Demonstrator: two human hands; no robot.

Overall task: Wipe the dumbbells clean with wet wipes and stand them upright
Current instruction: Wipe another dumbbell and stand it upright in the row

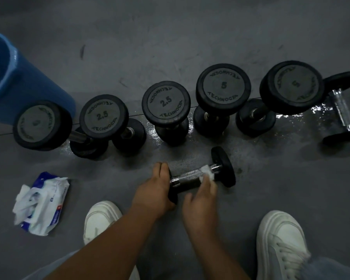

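A small dumbbell [187, 177] lies on its side on the grey floor [170, 37], just in front of the person's white shoes [100, 217]. The left hand [158, 190] grips its near head, fingers curled over the rim. The right hand [204, 197], blurred, presses a wet wipe [207, 173] onto the chrome handle with outstretched fingers, thumb held apart. Behind stand five upright dumbbells [166, 103] in a row, and another lying dumbbell [341, 110] rests at far right on a wet patch. An opened wipes pack [47, 203] lies to the left, near a blue bin [12, 77].
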